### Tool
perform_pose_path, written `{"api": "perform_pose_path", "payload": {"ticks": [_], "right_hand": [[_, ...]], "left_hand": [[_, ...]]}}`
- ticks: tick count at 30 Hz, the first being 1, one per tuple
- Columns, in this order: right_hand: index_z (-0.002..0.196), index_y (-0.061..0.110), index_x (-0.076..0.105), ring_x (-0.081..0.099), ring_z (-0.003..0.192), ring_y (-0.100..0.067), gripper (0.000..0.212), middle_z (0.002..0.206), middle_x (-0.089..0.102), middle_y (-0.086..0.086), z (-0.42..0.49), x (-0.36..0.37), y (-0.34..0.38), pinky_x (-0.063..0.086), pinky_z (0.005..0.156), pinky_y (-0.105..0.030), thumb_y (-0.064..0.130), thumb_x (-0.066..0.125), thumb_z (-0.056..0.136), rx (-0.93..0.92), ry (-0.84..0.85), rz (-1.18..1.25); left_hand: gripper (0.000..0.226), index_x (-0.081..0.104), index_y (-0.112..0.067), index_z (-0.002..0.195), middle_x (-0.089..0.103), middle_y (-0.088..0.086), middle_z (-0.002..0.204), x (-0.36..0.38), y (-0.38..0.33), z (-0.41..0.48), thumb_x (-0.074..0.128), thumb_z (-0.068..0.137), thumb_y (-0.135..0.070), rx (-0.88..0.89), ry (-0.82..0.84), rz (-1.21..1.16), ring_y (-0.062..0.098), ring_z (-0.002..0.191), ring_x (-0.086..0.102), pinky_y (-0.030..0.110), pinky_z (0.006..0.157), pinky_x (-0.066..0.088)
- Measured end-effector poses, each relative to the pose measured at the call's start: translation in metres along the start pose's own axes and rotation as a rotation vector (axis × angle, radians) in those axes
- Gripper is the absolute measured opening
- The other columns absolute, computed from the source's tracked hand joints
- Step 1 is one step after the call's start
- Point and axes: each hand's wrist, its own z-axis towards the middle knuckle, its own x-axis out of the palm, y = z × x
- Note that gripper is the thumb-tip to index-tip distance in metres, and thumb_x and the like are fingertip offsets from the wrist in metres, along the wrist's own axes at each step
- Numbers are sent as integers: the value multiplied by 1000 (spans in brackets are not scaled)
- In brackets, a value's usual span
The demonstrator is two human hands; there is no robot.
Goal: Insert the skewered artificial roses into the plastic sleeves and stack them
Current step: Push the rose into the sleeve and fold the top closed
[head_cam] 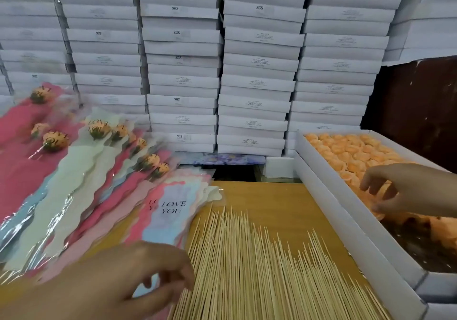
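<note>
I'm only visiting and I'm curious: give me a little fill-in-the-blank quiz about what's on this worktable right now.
1. The right hand reaches into a box of ____ rose heads.
2. The left hand is at the edge of a pile of pointed wooden ____.
3. The top empty sleeve reads "LOVE ____".
4. On the table, the filled sleeves lie on the ____ side.
Missing words: orange; skewers; YOU; left.
</note>
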Motion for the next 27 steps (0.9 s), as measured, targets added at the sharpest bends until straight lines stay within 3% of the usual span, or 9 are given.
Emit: {"api": "perform_pose_path", "payload": {"ticks": [2, 7, 11, 14, 17, 21, 27], "right_hand": [[93, 45, 51, 59, 81, 1, 34, 93, 58, 23, 9, 13, -3, 50, 66, -15, 39, 80, 76, 24, 11, -46], [87, 47, 46, 56, 79, 2, 42, 93, 53, 23, 16, 13, -8, 43, 61, -12, 43, 84, 68, 58, -24, -77], [90, 47, 50, 59, 81, -1, 45, 97, 55, 24, 16, 17, -10, 47, 58, -12, 44, 86, 63, 49, 83, -60], [92, 49, 52, 57, 85, -2, 47, 101, 53, 25, 18, 18, -11, 47, 59, -11, 44, 87, 61, 3, 118, -73], [91, 51, 50, 53, 85, 0, 48, 101, 52, 26, 21, 21, -9, 44, 62, -11, 48, 87, 60, -18, 120, -118], [90, 53, 46, 56, 85, -5, 50, 102, 52, 23, 23, 23, -9, 54, 69, -21, 53, 85, 59, -21, 134, -169], [94, 48, 45, 51, 88, -6, 54, 101, 49, 19, 26, 26, -14, 46, 72, -19, 48, 86, 59, -64, 148, -203]], "left_hand": [[15, 56, -45, 96, 64, -29, 89, -5, 3, 0, 42, 92, -50, -65, -131, -63, -6, 81, 60, 9, 66, 44], [35, 46, -19, 76, 50, -5, 70, 22, 20, 54, 39, 100, -44, -163, -264, 148, 10, 67, 48, 20, 56, 32], [40, 40, -15, 65, 42, -5, 59, 45, 41, 73, 47, 100, -35, -257, -387, -101, 10, 56, 41, 34, 60, 36], [40, 40, -16, 64, 42, -6, 57, 60, 43, 73, 49, 98, -35, -263, -459, -122, 10, 57, 42, 31, 58, 35], [39, 40, -18, 64, 45, -7, 58, 66, 44, 71, 49, 97, -36, -239, -470, -92, 9, 59, 45, 28, 56, 33], [39, 46, -12, 69, 47, -4, 60, 66, 42, 73, 48, 98, -37, -230, -458, -69, 13, 61, 48, 31, 59, 37], [39, 44, -13, 67, 45, -4, 58, 67, 43, 74, 48, 98, -38, -225, -459, -67, 12, 59, 46, 28, 55, 33]]}}
